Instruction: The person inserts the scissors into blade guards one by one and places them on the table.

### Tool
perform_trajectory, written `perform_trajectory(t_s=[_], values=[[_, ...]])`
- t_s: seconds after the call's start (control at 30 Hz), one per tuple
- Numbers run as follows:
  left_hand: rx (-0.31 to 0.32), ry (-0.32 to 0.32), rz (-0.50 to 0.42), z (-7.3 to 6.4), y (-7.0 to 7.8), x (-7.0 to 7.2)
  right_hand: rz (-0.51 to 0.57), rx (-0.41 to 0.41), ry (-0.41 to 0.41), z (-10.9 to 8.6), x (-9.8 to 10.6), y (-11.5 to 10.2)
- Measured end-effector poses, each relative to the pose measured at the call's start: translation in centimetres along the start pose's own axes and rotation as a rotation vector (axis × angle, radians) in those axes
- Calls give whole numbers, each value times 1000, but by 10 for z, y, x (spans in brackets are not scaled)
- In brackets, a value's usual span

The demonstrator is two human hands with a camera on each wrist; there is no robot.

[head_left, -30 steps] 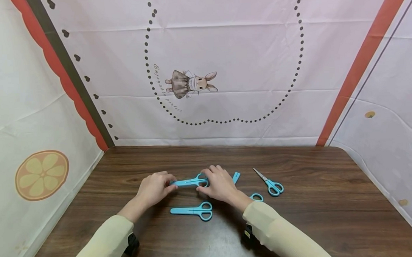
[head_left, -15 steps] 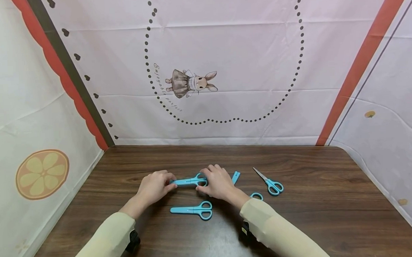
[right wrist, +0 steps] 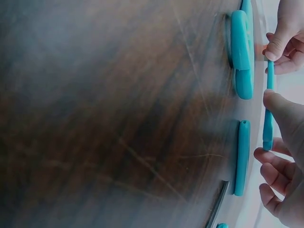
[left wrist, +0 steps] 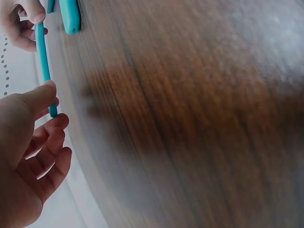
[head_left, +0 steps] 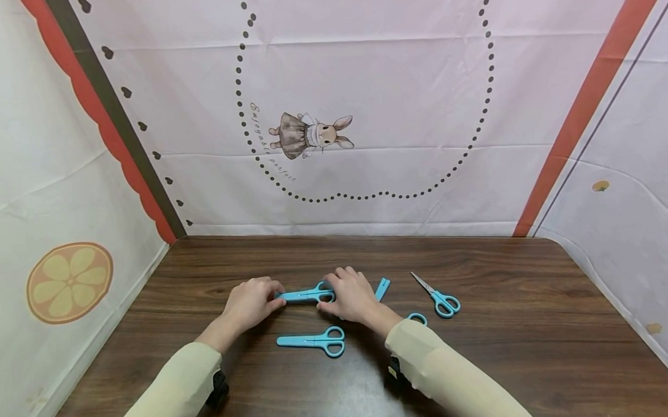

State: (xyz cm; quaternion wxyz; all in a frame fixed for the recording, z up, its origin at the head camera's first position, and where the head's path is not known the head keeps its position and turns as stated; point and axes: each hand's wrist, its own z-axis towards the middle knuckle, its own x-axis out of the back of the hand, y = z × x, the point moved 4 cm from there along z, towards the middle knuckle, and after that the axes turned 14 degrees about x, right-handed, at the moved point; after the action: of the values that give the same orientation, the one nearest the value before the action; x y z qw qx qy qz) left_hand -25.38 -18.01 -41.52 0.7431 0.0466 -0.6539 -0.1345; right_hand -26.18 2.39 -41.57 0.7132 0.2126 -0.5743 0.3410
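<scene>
In the head view, light-blue scissors (head_left: 301, 297) with their blades inside a matching blue cover are held level between both hands. My left hand (head_left: 251, 304) pinches the cover's tip between thumb and index finger; the left wrist view shows the other fingers (left wrist: 56, 164) loosely bent. My right hand (head_left: 352, 297) grips the handle loops, partly hiding them. Closer to me, a second pair of covered scissors (head_left: 311, 340) lies on the table with its loops pointing right.
Right of my right hand lies a loose blue blade cover (head_left: 382, 288). Scissors with bare blades (head_left: 441, 302) lie farther right. Another blue handle loop (head_left: 417, 318) shows beside my right forearm, the rest hidden. The brown wooden table (head_left: 499, 362) meets a printed cloth backdrop (head_left: 397, 120).
My right hand and the scissors' handles have shifted very slightly left, and the right forearm with them. Both hands keep their hold. The scissors on the table have stayed in place.
</scene>
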Motion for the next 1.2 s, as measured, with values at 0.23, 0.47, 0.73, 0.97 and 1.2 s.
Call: perform_trajectory(t_s=[0.23, 0.47, 0.73, 0.97, 1.2], values=[[16, -15, 10, 0, -1, -3, -6, 1, -38, 3, -2, 2], [21, -20, 11, 1, -1, -5, -21, 2, -64, 4, -4, 3], [35, -39, 32, 3, -3, -7, -33, 6, -75, 5, -6, 2], [34, -29, 50, 3, -5, -8, -48, -2, -92, 6, -8, 1], [41, -24, 39, 4, -6, -8, -59, -6, -95, 7, -9, 0]])
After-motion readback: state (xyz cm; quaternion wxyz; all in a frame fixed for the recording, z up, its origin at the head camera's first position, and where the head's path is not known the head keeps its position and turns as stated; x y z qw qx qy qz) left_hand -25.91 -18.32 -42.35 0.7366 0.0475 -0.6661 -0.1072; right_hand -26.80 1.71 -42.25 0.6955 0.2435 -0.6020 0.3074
